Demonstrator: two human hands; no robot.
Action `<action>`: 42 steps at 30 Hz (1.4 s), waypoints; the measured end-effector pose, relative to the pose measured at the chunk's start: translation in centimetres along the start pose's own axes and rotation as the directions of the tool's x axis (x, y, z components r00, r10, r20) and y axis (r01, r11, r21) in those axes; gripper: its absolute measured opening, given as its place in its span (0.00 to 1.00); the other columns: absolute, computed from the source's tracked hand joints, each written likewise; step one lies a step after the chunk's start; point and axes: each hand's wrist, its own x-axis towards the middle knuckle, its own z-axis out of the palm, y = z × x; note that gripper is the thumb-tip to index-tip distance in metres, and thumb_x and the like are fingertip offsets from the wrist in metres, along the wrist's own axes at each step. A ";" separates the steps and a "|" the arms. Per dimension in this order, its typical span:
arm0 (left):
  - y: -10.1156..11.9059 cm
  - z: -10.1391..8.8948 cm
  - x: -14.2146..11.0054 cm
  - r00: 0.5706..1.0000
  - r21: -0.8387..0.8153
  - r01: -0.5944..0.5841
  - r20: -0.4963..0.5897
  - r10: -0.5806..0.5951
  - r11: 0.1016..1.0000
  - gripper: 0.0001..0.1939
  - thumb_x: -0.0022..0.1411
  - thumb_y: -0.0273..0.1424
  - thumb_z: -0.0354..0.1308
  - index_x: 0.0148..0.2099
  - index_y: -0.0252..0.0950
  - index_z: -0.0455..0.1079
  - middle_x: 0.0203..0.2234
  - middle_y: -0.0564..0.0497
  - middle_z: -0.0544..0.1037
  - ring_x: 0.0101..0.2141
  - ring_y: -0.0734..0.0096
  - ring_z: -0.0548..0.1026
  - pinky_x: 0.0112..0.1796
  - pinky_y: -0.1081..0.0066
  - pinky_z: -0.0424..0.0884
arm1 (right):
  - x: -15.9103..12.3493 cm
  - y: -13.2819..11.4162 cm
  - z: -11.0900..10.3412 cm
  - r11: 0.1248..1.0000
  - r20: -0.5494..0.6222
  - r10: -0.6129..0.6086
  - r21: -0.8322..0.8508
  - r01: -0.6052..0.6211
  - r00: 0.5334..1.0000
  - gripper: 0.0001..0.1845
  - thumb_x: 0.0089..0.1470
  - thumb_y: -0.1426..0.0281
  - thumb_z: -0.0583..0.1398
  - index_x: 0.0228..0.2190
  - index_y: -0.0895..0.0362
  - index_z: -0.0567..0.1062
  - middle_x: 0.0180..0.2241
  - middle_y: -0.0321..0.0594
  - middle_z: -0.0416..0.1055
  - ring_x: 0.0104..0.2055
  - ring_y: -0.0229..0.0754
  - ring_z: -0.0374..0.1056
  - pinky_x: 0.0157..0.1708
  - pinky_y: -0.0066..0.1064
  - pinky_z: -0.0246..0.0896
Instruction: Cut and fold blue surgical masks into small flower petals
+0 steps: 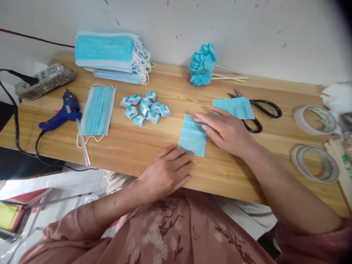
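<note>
A light blue rectangle of mask fabric (192,135) lies flat on the wooden table in front of me. My left hand (170,168) rests at its lower left corner, fingers stretched out and touching its near edge. My right hand (227,130) lies over its upper right side, fingers extended and apart from one another, with the fingertips on the fabric. Beyond the right hand, a second blue fabric piece (234,107) partly covers a pair of black-handled scissors (265,108). Several small folded blue pieces (145,107) are grouped to the left.
A stack of blue face masks (104,51) and a bunch of blue fabric flowers on sticks (203,64) stand along the wall. At left are a single mask (99,110), a blue glue gun (64,112) and a power strip (45,80). Two tape rolls (298,161) sit at right.
</note>
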 end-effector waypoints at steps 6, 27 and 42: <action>0.1 -0.1 0.0 1.000 0.008 0.014 -0.003 -0.014 1.000 0.12 0.75 0.33 0.54 0.54 0.34 0.74 0.57 0.43 0.79 0.59 0.58 0.73 0.64 0.53 0.66 | -0.9 -1.0 -0.8 0.947 0.018 -0.243 0.219 0.234 0.970 0.27 0.68 0.70 0.56 0.65 0.43 0.69 0.46 0.32 0.85 0.46 0.43 0.82 0.66 0.50 0.67; 0.1 0.1 -0.1 1.000 0.012 0.014 -0.023 -0.014 1.000 0.12 0.74 0.33 0.55 0.53 0.34 0.74 0.57 0.43 0.79 0.59 0.58 0.73 0.64 0.54 0.67 | -0.1 1.3 -0.1 0.998 0.041 -0.002 -0.056 0.004 0.999 0.20 0.71 0.65 0.54 0.61 0.50 0.74 0.51 0.39 0.83 0.51 0.49 0.81 0.68 0.57 0.63; 0.1 -0.1 0.1 0.999 0.026 -0.002 -0.044 0.003 1.000 0.10 0.73 0.30 0.55 0.51 0.34 0.74 0.56 0.43 0.80 0.56 0.59 0.75 0.62 0.54 0.69 | 0.1 0.9 0.1 0.997 0.041 0.015 -0.075 -0.012 0.999 0.19 0.71 0.65 0.54 0.58 0.49 0.76 0.52 0.39 0.82 0.53 0.47 0.80 0.67 0.55 0.65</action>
